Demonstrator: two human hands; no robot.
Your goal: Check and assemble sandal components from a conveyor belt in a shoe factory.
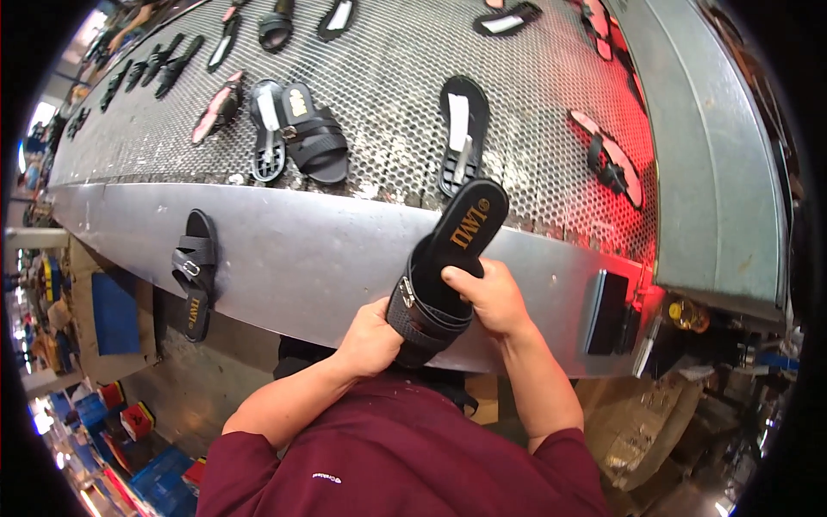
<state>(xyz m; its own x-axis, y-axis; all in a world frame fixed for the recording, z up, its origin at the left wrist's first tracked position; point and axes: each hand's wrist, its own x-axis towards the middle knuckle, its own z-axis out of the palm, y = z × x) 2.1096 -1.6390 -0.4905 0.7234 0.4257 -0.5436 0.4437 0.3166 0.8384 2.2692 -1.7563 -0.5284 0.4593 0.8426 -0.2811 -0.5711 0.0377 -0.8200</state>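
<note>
A black slide sandal [469, 226] with a buckled strap is held in front of me, tilted with its heel end up and to the right. My left hand [372, 336] grips the strap side near the toe. On the other side, my right hand [493, 297] holds the sole's edge, with the thumb lying on the footbed. Just beyond the held sandal, a black sole [463, 121] with a white strip lies on the perforated conveyor [388, 95]. Another black buckled sandal [194, 267] rests on the metal ledge [284, 246] to my left.
On the conveyor lie a black sandal [317, 142], a white-striped sole [268, 129] and pink-lined sandals [613, 159]. A grey metal housing [715, 146] with red light beneath it stands at the right. A dark flat device [606, 312] is by the ledge's right end. Blue bins [159, 482] are lower left.
</note>
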